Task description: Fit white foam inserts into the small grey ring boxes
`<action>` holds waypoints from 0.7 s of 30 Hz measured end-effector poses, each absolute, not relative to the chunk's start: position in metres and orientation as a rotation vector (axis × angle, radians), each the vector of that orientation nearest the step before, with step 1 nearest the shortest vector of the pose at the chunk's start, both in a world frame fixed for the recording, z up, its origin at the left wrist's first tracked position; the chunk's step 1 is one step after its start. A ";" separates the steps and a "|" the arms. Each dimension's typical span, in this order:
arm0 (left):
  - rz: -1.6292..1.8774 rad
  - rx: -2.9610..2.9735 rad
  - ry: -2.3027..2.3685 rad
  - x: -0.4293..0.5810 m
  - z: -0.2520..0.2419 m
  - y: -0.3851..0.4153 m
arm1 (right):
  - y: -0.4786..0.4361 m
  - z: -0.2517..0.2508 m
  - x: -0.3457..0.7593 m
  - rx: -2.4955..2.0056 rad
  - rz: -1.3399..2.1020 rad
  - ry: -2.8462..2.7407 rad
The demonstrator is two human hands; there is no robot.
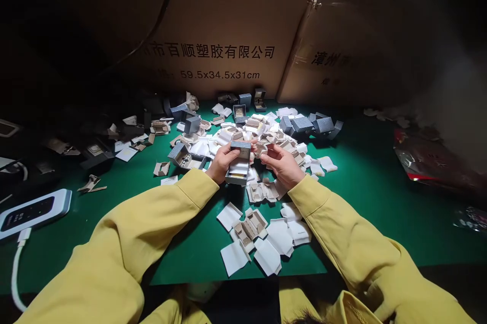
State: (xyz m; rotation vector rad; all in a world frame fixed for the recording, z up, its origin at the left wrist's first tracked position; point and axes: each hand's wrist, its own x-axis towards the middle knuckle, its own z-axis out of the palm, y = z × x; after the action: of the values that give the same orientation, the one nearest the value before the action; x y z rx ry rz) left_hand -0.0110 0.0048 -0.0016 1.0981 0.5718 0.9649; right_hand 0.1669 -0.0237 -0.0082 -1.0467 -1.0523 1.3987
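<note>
My left hand (223,163) is wrapped round a small grey-blue hinged box (239,178), tilted with its lid raised and a white lining inside. To the right, my right hand (284,166) has its thumb and fingers pinched at a small folded cardboard insert (261,149), just beside the box. A heap of white and tan card inserts (213,142) lies behind and around both hands. Nearer my body, several unfolded card pieces (279,237) are spread on the green table (190,258).
Other grey-blue boxes (302,125) stand at the back right, and an opened box (186,157) sits left of my hands. Large cardboard cartons (228,20) form a wall behind. A white device (36,212) with a cable lies at left, a red plastic packet (422,154) at right.
</note>
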 end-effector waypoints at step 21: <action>1.066 1.506 0.601 -0.011 -0.002 0.001 | -0.020 -0.007 0.168 -0.924 1.605 -0.954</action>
State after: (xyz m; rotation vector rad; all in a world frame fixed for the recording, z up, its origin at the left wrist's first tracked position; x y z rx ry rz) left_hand -0.0108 0.0010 -0.0024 1.5055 0.6014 1.0662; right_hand 0.1684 -0.0201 -0.0073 -0.9244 -0.9543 1.6049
